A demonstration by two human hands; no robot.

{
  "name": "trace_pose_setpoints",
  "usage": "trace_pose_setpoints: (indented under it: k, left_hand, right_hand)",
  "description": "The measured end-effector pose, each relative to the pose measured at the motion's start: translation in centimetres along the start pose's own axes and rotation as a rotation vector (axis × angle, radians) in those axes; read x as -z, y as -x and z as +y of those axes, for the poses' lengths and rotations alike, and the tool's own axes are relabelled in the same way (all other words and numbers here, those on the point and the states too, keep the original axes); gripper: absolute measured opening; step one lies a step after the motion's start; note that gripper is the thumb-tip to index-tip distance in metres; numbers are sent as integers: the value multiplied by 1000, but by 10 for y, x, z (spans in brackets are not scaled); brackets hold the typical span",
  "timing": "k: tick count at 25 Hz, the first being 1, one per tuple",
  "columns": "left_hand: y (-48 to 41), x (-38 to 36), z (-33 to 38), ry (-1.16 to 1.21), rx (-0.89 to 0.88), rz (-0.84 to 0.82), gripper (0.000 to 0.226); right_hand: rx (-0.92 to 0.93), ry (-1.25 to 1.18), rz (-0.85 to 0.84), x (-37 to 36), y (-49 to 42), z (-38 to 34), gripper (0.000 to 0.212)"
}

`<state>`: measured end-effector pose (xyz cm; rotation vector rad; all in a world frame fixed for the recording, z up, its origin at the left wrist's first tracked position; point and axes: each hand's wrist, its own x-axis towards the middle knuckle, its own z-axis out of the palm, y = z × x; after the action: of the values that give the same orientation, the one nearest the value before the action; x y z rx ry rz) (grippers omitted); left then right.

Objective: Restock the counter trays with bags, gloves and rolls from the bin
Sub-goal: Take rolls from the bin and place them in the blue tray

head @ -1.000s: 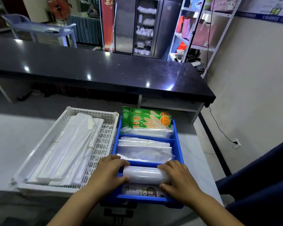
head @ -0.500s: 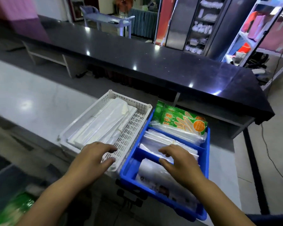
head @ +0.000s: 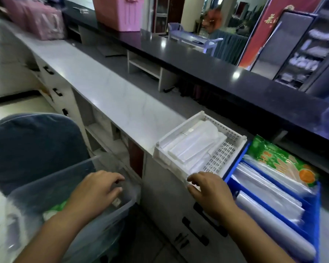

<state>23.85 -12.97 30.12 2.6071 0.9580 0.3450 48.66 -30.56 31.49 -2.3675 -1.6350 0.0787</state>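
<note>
Since the earlier frame the view has swung left and the left hand [head: 95, 192] has left the white tray [head: 224, 154] for the clear bin [head: 68, 209], fingers loosely curled, holding nothing. The right hand [head: 211, 192] hovers open and empty at the white tray's near corner. The roll [head: 273, 224], bags [head: 268, 188] and glove packet [head: 281, 160] lie in the blue tray [head: 234, 168]. Risk: the white tray overhangs the counter [head: 110, 92] edge; a knock from the right hand could tip it.

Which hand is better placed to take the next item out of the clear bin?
The left hand: it is already over the open bin. The right hand is at the white tray, beside the bin.
</note>
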Motion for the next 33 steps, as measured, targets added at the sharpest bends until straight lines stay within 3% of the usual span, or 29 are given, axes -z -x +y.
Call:
trace_pose_setpoints:
  k: [4,8,13,18,26,33]
  left_hand:
    - [57,28,-105,-56,117,-46,31]
    - [123,62,-224,-55,288,-34,33]
    - [141,74,-279,7,291,-94,33]
    - [96,65,-307,216,322,-137,35]
    - [10,62,-361,250,389,-211,29]
    - [-60,27,-407,111,241,-461,30]
  right_hand:
    - [5,51,-5,-41,-15,-87,23]
    - [27,8,-112,-118,-32,-208,19]
    - [-2,-51,-225,-163,-39,-285,20]
    - [-83,-87,-253,-184,-65,-298,18]
    - [-224,-128,-362,-219,-145,-288,20]
    - [-587,-210,-423,-258,-160,-280,11]
